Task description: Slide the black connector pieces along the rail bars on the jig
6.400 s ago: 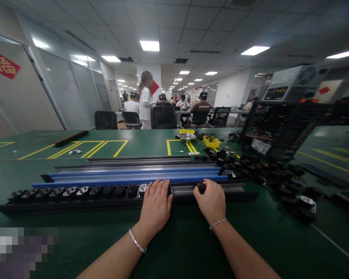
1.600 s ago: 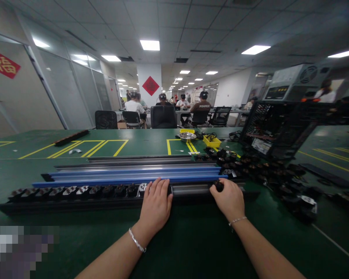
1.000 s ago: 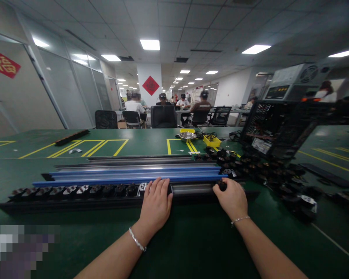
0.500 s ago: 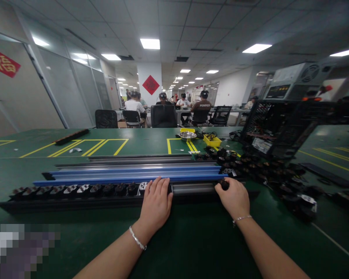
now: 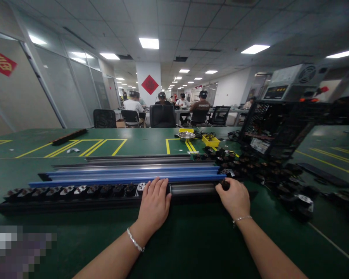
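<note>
Head view: black track (image 5: 75,206) lying left-right on the worktop (image 5: 192,240), plug-like modules (image 5: 93,190) along its left part; left hand (image 5: 154,203) over the row's right end, grip hidden, cannot tell; bare channel (image 5: 193,189) between; right hand (image 5: 235,197), nearer the track's right end, pinching a small black piece (image 5: 226,185).

Pinching a small black part (image 5: 226,185) in the right hand (image 5: 235,199), resting the left hand (image 5: 154,200) across the rail (image 5: 75,207)
</note>
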Motion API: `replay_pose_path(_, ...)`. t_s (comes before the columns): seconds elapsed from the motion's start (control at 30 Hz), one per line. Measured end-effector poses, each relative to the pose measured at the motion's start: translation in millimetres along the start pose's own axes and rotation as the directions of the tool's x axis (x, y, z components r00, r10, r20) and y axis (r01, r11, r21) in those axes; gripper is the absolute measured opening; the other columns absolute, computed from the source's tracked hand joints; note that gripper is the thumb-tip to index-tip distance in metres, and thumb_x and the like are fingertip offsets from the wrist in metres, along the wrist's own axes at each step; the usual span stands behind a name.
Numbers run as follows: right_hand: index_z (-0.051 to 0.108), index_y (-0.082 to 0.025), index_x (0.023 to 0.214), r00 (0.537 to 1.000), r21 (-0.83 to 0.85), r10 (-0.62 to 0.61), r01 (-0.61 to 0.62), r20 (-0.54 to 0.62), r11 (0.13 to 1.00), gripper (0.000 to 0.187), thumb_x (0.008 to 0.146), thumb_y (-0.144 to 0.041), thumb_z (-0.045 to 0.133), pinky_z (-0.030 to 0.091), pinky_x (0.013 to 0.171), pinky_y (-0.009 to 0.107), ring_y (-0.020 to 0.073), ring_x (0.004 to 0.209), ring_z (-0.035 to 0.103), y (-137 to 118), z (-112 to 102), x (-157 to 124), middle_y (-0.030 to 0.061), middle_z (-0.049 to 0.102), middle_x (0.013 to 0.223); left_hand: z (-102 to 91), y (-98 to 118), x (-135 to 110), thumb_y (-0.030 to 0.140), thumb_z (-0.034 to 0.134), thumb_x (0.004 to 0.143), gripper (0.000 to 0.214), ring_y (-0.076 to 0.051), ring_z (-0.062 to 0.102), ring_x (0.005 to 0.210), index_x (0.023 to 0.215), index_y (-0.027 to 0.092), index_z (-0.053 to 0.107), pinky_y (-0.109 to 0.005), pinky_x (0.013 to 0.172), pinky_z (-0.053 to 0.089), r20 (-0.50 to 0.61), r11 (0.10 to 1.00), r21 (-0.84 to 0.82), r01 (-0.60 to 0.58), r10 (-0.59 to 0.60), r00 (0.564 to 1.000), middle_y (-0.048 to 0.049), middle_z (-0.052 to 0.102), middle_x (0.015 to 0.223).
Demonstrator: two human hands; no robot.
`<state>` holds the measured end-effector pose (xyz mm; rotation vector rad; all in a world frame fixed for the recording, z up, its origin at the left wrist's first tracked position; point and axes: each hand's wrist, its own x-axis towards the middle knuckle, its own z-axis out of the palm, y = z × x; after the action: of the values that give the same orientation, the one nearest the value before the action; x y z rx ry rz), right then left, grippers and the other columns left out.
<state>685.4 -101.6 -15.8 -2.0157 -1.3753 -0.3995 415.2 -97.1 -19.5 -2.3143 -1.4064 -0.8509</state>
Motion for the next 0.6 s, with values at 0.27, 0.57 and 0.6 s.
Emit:
replay_pose_path(0.27, 0.06, -0.014, 0.089, 1.0, 0.012, 0.019, -0.019, 0.019, 1.0, 0.031, 0.072, -0.036, 0.048, 0.036, 0.086, 0.038, 0.025, 0.089, 0.055, 1.6, -2.3, -0.5, 0.0115, 0.065, 0.091, -3.1, 1.1, 1.1, 0.028, 0.04, 0.088, 0.041, -0.024, 0.041, 0.122, 0.129, 0.022, 0.045, -0.045, 0.103, 0.029, 0.014, 1.0, -0.007, -0.005, 0.005, 1.0, -0.0067, 0.055, 0.123)
replay_pose_path(0.57, 0.058, -0.016, 0.089, 0.999, 0.022, 0.019, -0.02, 0.034, 1.0, 0.031, 0.071, -0.038, 0.047, 0.028, 0.094, 0.043, 0.0262, 0.093, 0.054, 5.7, 0.5, -0.5, 0.0109, 0.064, 0.096, -8.6, 5.1, 1.4, 0.024, 0.043, 0.086, 0.034, -0.028, 0.033, 0.129, 0.117, 0.024, 0.056, -0.05, 0.105, 0.027, -0.042, 0.997, 0.004, -0.077, 0.077, 0.996, -0.0068, 0.049, 0.131)
replay_pose_path(0.6, 0.058, -0.016, 0.088, 0.999, 0.021, 0.025, -0.026, 0.034, 0.999, 0.03, 0.071, -0.039, 0.047, 0.027, 0.094, 0.044, 0.0262, 0.094, 0.054, 6.3, 0.8, -0.3, 0.0108, 0.064, 0.097, -9.6, 6.9, 0.6, 0.024, 0.043, 0.086, 0.034, -0.027, 0.032, 0.13, 0.118, 0.023, 0.055, -0.049, 0.106, 0.026, -0.043, 0.993, -0.01, -0.119, 0.119, 0.992, -0.0065, 0.048, 0.133)
